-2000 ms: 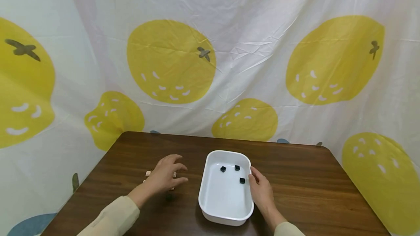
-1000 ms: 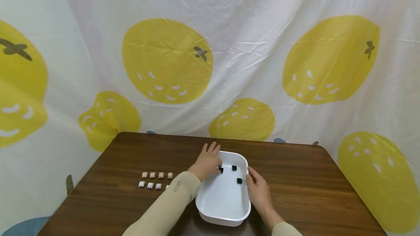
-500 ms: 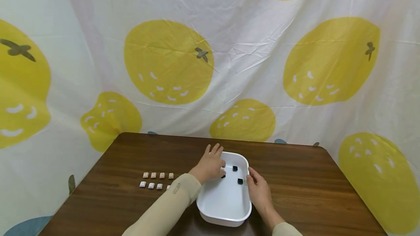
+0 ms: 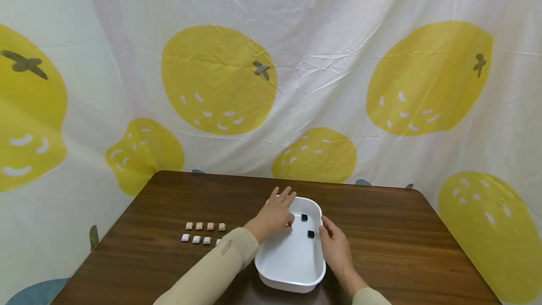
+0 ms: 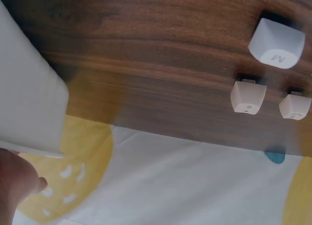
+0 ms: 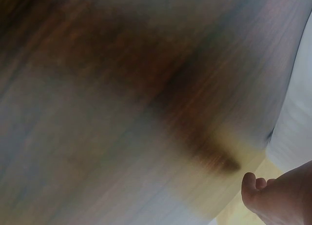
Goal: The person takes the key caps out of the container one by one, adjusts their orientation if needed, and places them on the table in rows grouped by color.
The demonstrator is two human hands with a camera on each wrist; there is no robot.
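A white rectangular tray (image 4: 292, 267) rests on the dark wooden table. My left hand (image 4: 273, 218) reaches over its left rim, with thumb and index finger drawn together inside at a black keycap that they now hide. The other fingers are spread. Two more black keycaps, one far (image 4: 304, 217) and one nearer (image 4: 311, 234), lie on the tray floor. My right hand (image 4: 337, 246) grips the tray's right rim. In the left wrist view, the tray's outer wall (image 5: 29, 83) stands beside part of the left hand (image 5: 17, 183). The right wrist view shows the right hand (image 6: 282, 198) beside the tray.
Left of the tray, light keycaps stand in two rows: a beige row (image 4: 199, 226) behind and a white row (image 4: 196, 239) in front, partly covered by the left sleeve (image 4: 216, 260). A lemon-print cloth (image 4: 313, 84) hangs behind the table (image 4: 402, 229).
My left hand came from the light keycaps into the tray and closed in on the left black keycap, which shifted nearer and is now hidden. My right hand stayed at the rim.
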